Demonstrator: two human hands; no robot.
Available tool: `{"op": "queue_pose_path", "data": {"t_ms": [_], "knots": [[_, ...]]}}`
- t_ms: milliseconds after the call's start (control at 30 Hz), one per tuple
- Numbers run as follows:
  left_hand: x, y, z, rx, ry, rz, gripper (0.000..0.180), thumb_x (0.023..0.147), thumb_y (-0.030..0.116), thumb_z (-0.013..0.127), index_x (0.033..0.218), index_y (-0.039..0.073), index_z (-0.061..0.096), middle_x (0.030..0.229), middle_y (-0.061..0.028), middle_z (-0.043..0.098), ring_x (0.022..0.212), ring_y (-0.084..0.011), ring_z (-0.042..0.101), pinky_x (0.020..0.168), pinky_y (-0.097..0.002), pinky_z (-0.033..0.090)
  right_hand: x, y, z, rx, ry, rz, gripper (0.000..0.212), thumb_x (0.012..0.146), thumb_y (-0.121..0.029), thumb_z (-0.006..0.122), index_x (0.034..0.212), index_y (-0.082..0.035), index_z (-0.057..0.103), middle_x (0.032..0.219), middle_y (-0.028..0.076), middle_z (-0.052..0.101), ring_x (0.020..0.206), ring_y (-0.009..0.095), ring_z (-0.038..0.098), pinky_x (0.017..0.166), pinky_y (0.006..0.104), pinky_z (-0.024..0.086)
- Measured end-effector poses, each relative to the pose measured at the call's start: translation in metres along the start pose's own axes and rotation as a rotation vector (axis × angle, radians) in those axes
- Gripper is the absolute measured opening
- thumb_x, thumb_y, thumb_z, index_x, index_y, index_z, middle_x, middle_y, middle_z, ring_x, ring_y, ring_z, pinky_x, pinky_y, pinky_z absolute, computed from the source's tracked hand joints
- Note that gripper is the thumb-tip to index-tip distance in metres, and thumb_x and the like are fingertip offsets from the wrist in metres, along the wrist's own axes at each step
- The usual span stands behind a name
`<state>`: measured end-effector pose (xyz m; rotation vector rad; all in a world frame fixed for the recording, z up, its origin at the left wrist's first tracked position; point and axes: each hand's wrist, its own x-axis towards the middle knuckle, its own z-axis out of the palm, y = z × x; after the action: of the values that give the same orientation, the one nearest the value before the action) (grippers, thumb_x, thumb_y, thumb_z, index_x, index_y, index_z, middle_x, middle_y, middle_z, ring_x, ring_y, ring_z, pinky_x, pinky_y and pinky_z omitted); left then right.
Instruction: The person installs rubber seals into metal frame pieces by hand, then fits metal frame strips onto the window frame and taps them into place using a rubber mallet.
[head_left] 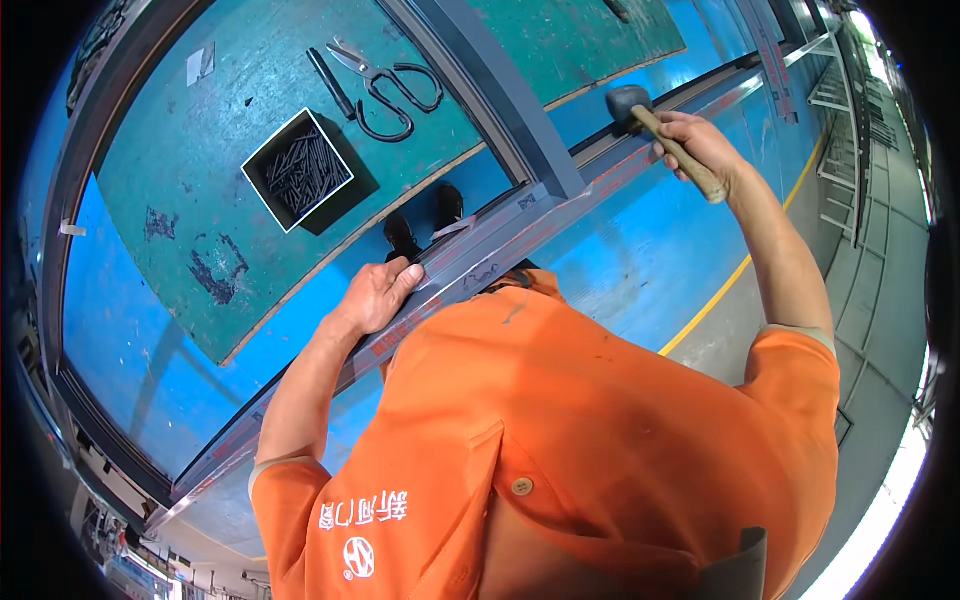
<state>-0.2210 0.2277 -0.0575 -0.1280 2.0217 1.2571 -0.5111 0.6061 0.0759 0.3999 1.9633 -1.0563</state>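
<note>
My right hand (pixel 702 152) is wrapped round the wooden handle of a mallet (pixel 629 100) with a dark, rubber-looking head. The mallet's head is over the grey metal frame (pixel 515 90), close to where a crossbar meets the near rail; whether it touches is hard to tell. My left hand (pixel 378 294) rests on the near rail (pixel 470 265), its fingers over the edge and the thumb lying along the top. Nothing shows in that hand apart from the rail under it. Printed protective film covers parts of the rail.
Inside the frame, a green board (pixel 200 270) carries an open box (pixel 298 172) of dark, slim pieces, black-handled scissors (pixel 385 90) and a dark rod-like tool (pixel 331 84). My shoes (pixel 425 222) show beyond the near rail. A yellow floor line (pixel 710 300) runs at the right, with metal racks (pixel 840 150) beyond.
</note>
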Motion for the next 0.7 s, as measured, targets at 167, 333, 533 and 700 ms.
{"op": "queue_pose_path", "data": {"t_ms": [167, 333, 533, 700], "knots": [[0.003, -0.002, 0.0, -0.014, -0.011, -0.021, 0.065, 0.108, 0.057, 0.035, 0.089, 0.0, 0.061, 0.074, -0.0157, 0.063, 0.066, -0.0318, 0.061, 0.069, -0.0428, 0.051, -0.021, -0.014, 0.036, -0.048, -0.222, 0.101, 0.05, 0.095, -0.015, 0.049, 0.141, 0.001, 0.052, 0.082, 0.007, 0.065, 0.052, 0.009, 0.055, 0.038, 0.0204, 0.039], [0.005, -0.006, -0.002, -0.019, 0.004, -0.013, 0.064, 0.107, 0.056, 0.038, 0.087, 0.0, 0.06, 0.073, -0.0163, 0.063, 0.065, -0.0328, 0.06, 0.068, -0.043, 0.05, -0.011, -0.01, 0.03, 0.051, -0.152, 0.086, 0.05, 0.094, -0.014, 0.049, 0.142, 0.0, 0.053, 0.082, 0.007, 0.065, 0.052, 0.01, 0.056, 0.039, 0.0218, 0.039], [-0.003, 0.001, -0.008, 0.048, 0.005, -0.031, 0.054, 0.107, 0.051, 0.042, 0.091, 0.003, 0.061, 0.077, -0.0183, 0.064, 0.069, -0.0392, 0.061, 0.07, -0.0464, 0.05, -0.013, -0.044, 0.042, -0.067, -0.37, 0.152, 0.051, 0.092, -0.013, 0.054, 0.142, -0.002, 0.053, 0.082, 0.01, 0.065, 0.054, 0.015, 0.057, 0.043, 0.0259, 0.042], [0.003, -0.004, -0.002, 0.132, -0.016, 0.017, 0.051, 0.106, 0.049, 0.04, 0.096, 0.004, 0.061, 0.091, -0.0198, 0.07, 0.083, -0.0436, 0.066, 0.076, -0.0484, 0.053, 0.065, -0.119, 0.065, -0.038, -0.21, -0.18, 0.054, 0.094, -0.011, 0.056, 0.146, -0.002, 0.046, 0.086, 0.011, 0.064, 0.061, 0.016, 0.059, 0.05, 0.0264, 0.046]]}}
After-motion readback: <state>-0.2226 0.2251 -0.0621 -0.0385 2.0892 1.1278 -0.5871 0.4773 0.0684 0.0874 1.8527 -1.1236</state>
